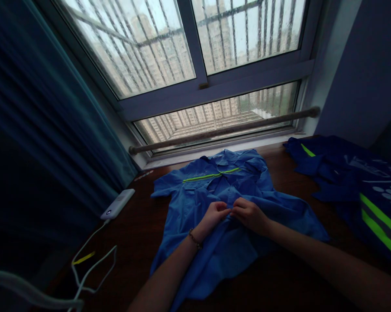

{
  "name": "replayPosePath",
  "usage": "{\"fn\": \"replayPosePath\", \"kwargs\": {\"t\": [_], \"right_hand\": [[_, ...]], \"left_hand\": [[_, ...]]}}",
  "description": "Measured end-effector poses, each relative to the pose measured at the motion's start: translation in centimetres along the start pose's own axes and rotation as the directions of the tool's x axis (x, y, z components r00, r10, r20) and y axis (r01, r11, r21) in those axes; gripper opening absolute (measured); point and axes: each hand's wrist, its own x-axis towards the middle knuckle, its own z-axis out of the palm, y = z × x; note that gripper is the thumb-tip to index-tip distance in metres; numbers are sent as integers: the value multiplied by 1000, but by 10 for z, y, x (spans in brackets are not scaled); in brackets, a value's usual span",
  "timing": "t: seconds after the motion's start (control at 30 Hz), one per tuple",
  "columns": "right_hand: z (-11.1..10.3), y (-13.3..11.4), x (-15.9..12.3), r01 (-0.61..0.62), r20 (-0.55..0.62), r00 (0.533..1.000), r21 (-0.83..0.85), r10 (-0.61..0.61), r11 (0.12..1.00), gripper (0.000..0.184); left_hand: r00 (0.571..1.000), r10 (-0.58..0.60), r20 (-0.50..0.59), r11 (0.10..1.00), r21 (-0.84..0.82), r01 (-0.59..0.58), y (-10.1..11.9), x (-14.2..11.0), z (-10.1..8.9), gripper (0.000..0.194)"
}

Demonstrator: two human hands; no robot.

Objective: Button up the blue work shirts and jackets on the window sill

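Note:
A blue short-sleeved work shirt [185, 212] with a thin yellow-green stripe across the chest is spread on the dark wooden surface, its collar toward the window. My left hand [216, 213] pinches the shirt's front placket near the middle. Close against it, my right hand [249, 213] pinches the same strip of cloth, the fingertips of both hands almost meeting. Whatever lies between the fingertips, such as a button, is too small and dark to make out. The lower front of the shirt falls in loose folds below my hands.
On the right lies a darker blue garment [347, 173] with bright yellow-green bands and white print. A white power bank [118, 204] with a white cable [88, 234] rests at left beside the blue curtain [68, 130]. Behind the shirt, a rail [227, 131] crosses the window.

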Motion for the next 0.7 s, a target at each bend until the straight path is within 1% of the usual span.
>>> {"fn": "replayPosePath", "kwargs": {"t": [0.1, 0.17, 0.23, 0.27, 0.3, 0.37, 0.4, 0.43, 0.47, 0.5, 0.53, 0.57, 0.6, 0.63, 0.67, 0.7], "right_hand": [[2, 4, 2, -106, 9, 994, 70, 106, 992, 17], [3, 4, 2, -173, 15, 985, 118, 172, 978, 16], [5, 4, 2, -221, -6, 975, 149, 224, 964, 12], [6, 3, 1, -240, -29, 968, 156, 248, 958, 6], [6, 1, 0, -256, -52, 963, 155, 266, 954, 6], [7, -1, -1, -262, -69, 960, 126, 272, 957, 28], [7, -1, -1, -251, -53, 965, 105, 257, 962, 33], [6, -1, 0, -236, -29, 970, 87, 240, 968, 33], [6, 0, 1, -229, -16, 973, 75, 231, 971, 27], [4, 2, 2, -238, -31, 970, 71, 241, 969, 20], [2, 5, 4, -268, -78, 959, 76, 273, 960, 13], [-2, 11, 7, -313, -153, 934, 91, 324, 945, 10], [-7, 18, 9, -366, -242, 892, 113, 383, 924, 9], [-12, 26, 11, -419, -326, 836, 138, 441, 897, 9], [-18, 36, 13, -464, -390, 781, 162, 489, 871, 11], [-23, 47, 13, -501, -431, 737, 170, 521, 849, 15]], "left_hand": [[994, 70, -86, 998, 17, -68, -5, 1, 4, 39], [990, 91, -108, 996, -3, -92, -8, 1, 4, 38], [990, 103, -95, 994, -16, -105, -10, 1, 3, 36], [991, 113, -78, 993, -11, -114, -10, 0, 2, 34], [991, 126, -56, 992, 4, -126, -9, -1, 2, 33], [987, 160, 0, 986, 56, -160, -5, -3, 1, 31], [983, 180, 26, 979, 92, -182, -2, -4, 0, 31], [979, 200, 42, 970, 130, -204, 1, -5, 0, 32], [974, 222, 51, 958, 174, -227, 5, -6, -1, 33], [967, 250, 43, 940, 227, -253, 8, -6, -3, 33], [958, 287, 16, 914, 294, -279, 11, -6, -5, 33], [943, 332, -28, 876, 380, -297, 14, -5, -9, 35], [923, 377, -77, 823, 485, -296, 15, -5, -13, 43], [904, 411, -119, 755, 600, -264, 16, -4, -18, 58], [896, 418, -153, 680, 706, -197, 15, -4, -24, 78], [901, 391, -187, 606, 789, -100, 14, -4, -31, 98]]}}
